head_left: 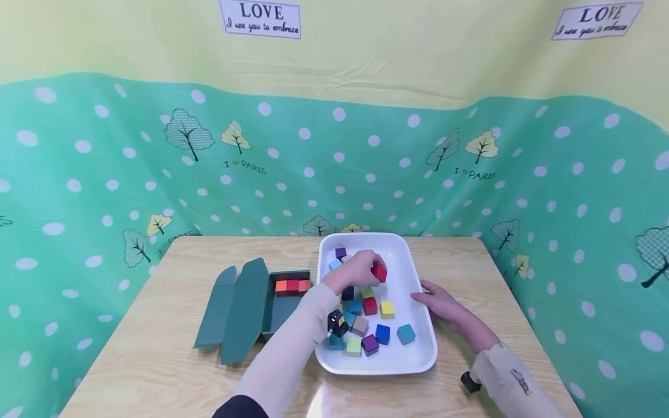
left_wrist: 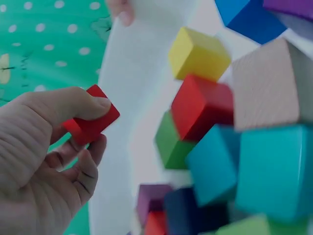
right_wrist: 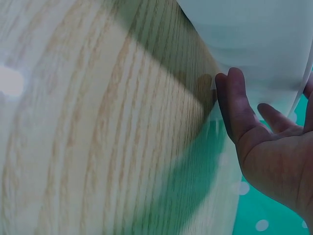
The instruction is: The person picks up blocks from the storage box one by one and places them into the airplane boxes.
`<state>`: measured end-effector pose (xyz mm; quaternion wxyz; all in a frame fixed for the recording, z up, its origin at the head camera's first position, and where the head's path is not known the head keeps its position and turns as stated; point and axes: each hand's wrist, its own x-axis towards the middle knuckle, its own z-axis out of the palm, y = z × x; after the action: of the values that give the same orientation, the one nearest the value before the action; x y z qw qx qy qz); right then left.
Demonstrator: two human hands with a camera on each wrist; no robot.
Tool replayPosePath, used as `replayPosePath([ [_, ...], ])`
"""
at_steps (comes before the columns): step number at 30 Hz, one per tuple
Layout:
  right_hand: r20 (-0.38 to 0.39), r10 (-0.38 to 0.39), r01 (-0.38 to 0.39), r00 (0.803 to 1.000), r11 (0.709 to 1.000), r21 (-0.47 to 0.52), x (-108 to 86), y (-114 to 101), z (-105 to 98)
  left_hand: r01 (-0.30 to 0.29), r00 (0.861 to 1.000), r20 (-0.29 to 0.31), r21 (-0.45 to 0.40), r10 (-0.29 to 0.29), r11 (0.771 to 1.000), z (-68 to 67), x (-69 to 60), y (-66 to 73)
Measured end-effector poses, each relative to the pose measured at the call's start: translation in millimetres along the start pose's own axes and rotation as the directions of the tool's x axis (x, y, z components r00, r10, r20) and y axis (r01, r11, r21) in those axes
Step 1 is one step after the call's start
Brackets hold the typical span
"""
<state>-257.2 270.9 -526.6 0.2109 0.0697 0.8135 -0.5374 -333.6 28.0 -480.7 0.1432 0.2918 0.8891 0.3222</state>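
Note:
My left hand (head_left: 360,269) is over the upper part of the white tray (head_left: 415,360), pinching a red cube (head_left: 379,273) between thumb and fingers. In the left wrist view the left hand (left_wrist: 54,147) holds that red cube (left_wrist: 93,116) beside the loose cubes, among them a yellow cube (left_wrist: 196,54) and another red cube (left_wrist: 203,107). My right hand (head_left: 444,305) is at the tray's right rim, thumb and fingers extended. The right wrist view has the right hand (right_wrist: 274,147) against the tray's outer wall (right_wrist: 254,49), holding nothing.
Left of the tray stands an open dark green box (head_left: 266,307), its lid (head_left: 243,313) folded out to the left. Orange and red cubes (head_left: 292,287) line its back end. A patterned green curtain (head_left: 366,174) hangs behind the wooden table (head_left: 157,348).

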Motion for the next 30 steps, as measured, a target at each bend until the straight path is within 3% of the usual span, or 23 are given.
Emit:
replayPosePath([
  [6,0.004,0.010,-0.010,1.000,1.000,-0.005,-0.8,1,0,-0.066,0.995,-0.075,-0.026,0.064,0.997,-26.7,-22.4,-0.1],
  [15,0.016,0.008,-0.008,1.000,1.000,-0.020,-3.0,5,-1,-0.114,0.982,-0.164,-0.094,0.098,0.989,-70.2,-76.0,-9.8],
  [20,0.022,0.005,-0.004,1.000,0.999,-0.045,-2.0,4,-4,-0.076,0.969,-0.244,-0.116,0.046,0.990,-89.9,-108.5,-25.4],
  [23,0.035,0.003,-0.001,0.999,0.999,-0.053,-0.3,3,-4,-0.022,0.959,-0.281,-0.130,-0.016,0.991,-96.6,-126.7,-37.5],
  [30,0.043,0.002,0.000,0.999,0.999,-0.045,-0.7,2,-4,0.054,0.950,-0.294,-0.178,-0.106,0.982,-96.9,-151.9,-55.6],
])
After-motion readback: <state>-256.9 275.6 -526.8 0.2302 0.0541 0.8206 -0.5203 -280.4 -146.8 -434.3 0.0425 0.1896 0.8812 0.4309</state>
